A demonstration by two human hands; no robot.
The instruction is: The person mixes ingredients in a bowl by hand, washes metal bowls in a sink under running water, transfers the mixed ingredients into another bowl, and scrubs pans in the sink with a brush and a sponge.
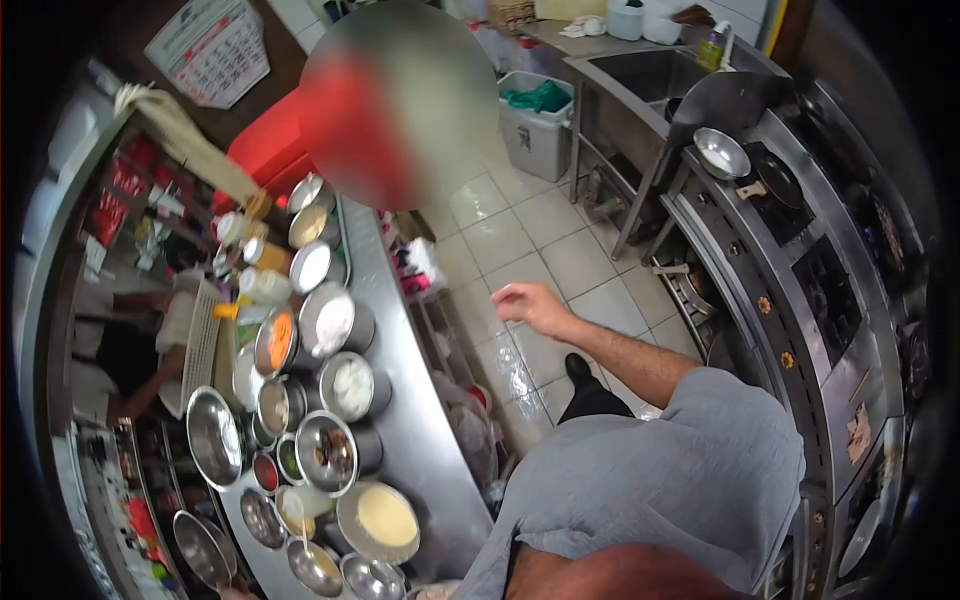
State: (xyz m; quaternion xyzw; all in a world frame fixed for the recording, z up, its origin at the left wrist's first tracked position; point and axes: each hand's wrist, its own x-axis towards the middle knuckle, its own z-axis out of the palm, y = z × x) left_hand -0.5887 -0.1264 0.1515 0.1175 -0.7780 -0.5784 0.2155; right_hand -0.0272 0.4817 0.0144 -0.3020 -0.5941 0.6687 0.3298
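At the far left, in an opening beyond the counter, a person (128,350) shows only in part, warped by the lens and cut by the dark edge. Nearer, an empty metal bowl (204,548) is tilted at the left hand (236,592), by its lower rim. That hand is almost wholly cut off by the bottom edge, so I cannot tell how firmly it grips, or whether it grips at all.

Ahead and to the right of the left hand stretches the steel counter (400,375), crowded along its far side with tubs and bowls: a wide shiny bowl (215,438), a tub of orange shreds (280,342), tubs of white food (352,387), a tub of dark pieces (338,455) and a bowl of pale yellow food (386,515). Some contents are too small to name. Squeeze bottles (264,286) stand farther off.

Past the counter's far end, a blurred patch (400,110) hides whatever is behind it. The right hand (532,305) is empty, its fingers loosely bent, above the tiled floor (520,232), well apart from the tilted bowl. Ahead of it are a grey bin (535,138) and a steel sink (655,78); to its right, the stove (815,300) carries a frying pan (775,175) and a small metal bowl (721,153).
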